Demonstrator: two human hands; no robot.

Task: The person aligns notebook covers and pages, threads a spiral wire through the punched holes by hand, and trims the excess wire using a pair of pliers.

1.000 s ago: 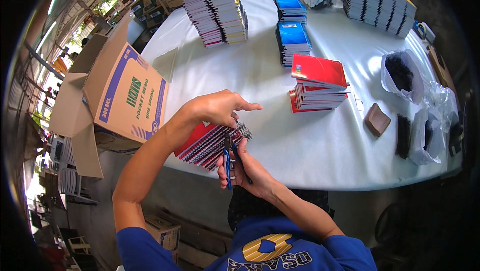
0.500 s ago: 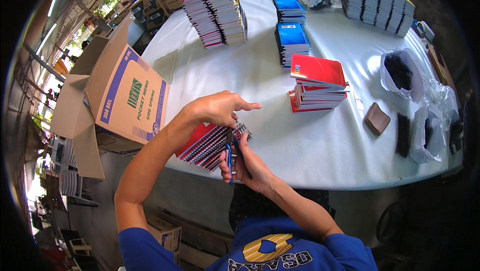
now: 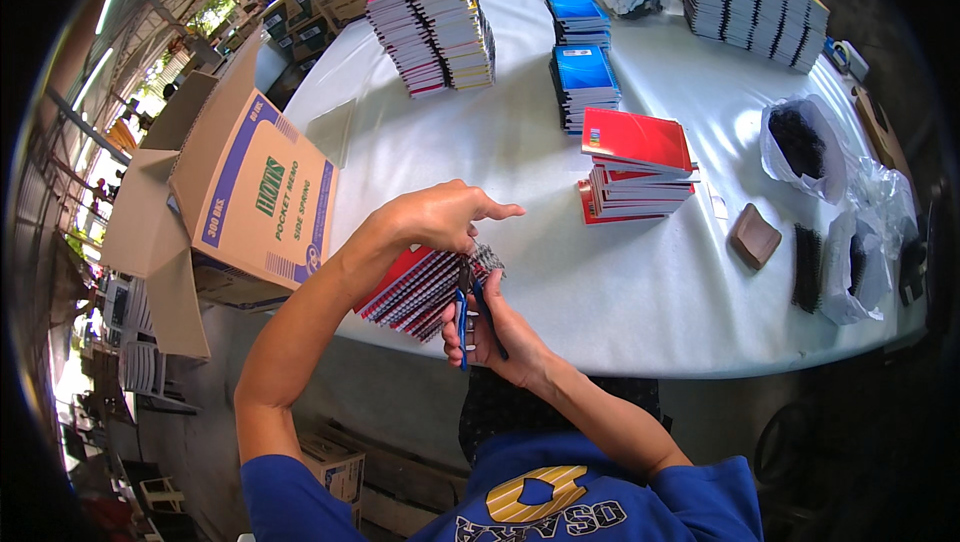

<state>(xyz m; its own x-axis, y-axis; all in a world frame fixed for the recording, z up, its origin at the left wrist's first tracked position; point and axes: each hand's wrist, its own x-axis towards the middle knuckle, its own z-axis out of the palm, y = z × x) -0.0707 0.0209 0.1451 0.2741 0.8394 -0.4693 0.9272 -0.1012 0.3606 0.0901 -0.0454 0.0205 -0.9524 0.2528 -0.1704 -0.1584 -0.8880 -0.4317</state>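
Note:
A pile of red spiral notebooks (image 3: 412, 292) leans near the table's front edge, coil ends toward me. My left hand (image 3: 440, 217) reaches over it, one finger stretched out to the right and the others bent down at the coils; what they pinch is too small to make out. Held in my right hand (image 3: 515, 342) are blue-handled pliers (image 3: 463, 327), handles spread, jaws up against the coil ends beside my left fingertips. Loose grey coil ends (image 3: 488, 260) show just right of the jaws.
An open cardboard box (image 3: 260, 192) stands at the left. Red notebooks (image 3: 640, 172), blue notebooks (image 3: 585, 82) and taller stacks (image 3: 430, 32) rise farther back. At right lie a brown dish (image 3: 754, 237), black coils (image 3: 807, 267) and a plastic bag (image 3: 800, 152). People sit across the table.
Both hands have shifted very slightly right. The pliers' handles look a little farther apart, and the jaws stay at the coil ends.

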